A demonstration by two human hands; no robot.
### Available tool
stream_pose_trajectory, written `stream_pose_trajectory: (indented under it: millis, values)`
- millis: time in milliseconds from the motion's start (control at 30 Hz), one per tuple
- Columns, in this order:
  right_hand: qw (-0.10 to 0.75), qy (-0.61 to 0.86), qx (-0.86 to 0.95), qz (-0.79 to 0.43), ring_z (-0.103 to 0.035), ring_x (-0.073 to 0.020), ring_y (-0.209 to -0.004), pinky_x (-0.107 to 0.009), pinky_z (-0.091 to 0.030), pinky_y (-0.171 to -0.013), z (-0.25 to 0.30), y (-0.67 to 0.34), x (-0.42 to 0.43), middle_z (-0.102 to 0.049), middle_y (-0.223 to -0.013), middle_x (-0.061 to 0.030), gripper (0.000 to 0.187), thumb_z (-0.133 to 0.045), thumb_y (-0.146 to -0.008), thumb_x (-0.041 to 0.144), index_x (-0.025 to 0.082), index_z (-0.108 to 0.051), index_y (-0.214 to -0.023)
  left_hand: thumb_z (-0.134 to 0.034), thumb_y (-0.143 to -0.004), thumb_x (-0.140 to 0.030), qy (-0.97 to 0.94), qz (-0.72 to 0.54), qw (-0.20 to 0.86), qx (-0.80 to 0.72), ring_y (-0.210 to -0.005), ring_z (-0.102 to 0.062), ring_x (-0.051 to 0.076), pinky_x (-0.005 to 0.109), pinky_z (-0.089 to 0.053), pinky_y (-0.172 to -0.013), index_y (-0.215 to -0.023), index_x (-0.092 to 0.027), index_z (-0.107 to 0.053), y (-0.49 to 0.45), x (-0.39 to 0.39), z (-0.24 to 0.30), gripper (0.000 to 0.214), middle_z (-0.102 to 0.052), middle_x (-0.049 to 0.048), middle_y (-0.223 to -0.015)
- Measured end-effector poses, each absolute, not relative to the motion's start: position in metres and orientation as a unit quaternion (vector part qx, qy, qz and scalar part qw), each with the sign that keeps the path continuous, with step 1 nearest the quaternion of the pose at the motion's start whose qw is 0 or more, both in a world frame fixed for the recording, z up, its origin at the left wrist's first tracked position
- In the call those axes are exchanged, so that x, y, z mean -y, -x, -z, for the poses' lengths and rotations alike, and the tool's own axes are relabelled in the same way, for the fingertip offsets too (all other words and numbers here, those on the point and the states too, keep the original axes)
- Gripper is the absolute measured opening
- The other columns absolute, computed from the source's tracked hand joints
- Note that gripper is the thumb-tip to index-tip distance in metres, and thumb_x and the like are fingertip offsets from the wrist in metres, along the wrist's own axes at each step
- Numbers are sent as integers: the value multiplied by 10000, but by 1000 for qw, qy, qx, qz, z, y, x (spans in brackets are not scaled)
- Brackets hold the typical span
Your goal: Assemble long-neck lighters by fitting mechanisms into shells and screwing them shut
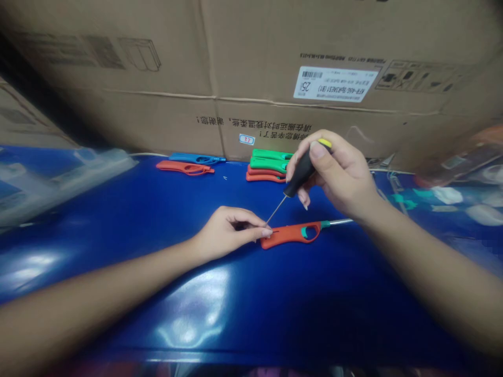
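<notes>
An orange long-nosed lighter with a green trigger and a metal tube lies on the blue table. My left hand is pinched at the lighter's butt end, fingertips pressed against it. My right hand is wrapped round the black handle of a screwdriver with a yellow cap. Its thin shaft slants down to the left, and its tip meets the lighter's end right beside my left fingertips.
A stack of green and orange lighter shells lies at the back of the table. A blue shell and an orange shell lie to its left. A cardboard box stands behind. Clear plastic bags lie left, clutter right.
</notes>
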State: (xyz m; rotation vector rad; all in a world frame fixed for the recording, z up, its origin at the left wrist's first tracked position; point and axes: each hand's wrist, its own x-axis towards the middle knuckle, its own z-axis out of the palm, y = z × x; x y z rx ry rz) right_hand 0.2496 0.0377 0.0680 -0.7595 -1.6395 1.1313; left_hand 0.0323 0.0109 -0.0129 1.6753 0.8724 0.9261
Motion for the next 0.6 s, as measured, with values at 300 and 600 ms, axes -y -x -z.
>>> stream_pose_trajectory:
  millis: [300,600]
  values:
    - [444,199,798,-356,-648,-141,-700,-271,-552,-571,-74,-244,-10,-633,-953,8,287,-617,-950,241,325,-474,-1184,-758,-860,-261,-782,-300,465,-287,-715,-712,149,240,-550,-688,-890,-180,-818,-25,-11,13,105,-796,56,-864]
    - [407,203,821,-344,-687,-187,-1051,-303,-592,-812,-74,-240,-2,-620,-1314,-45,429,-647,-927,204,298,-570,-1338,-768,-853,-322,-795,-295,451,-279,-686,-691,152,249,-545,-661,-887,-179,-812,-27,-10,19,154,-777,57,-818]
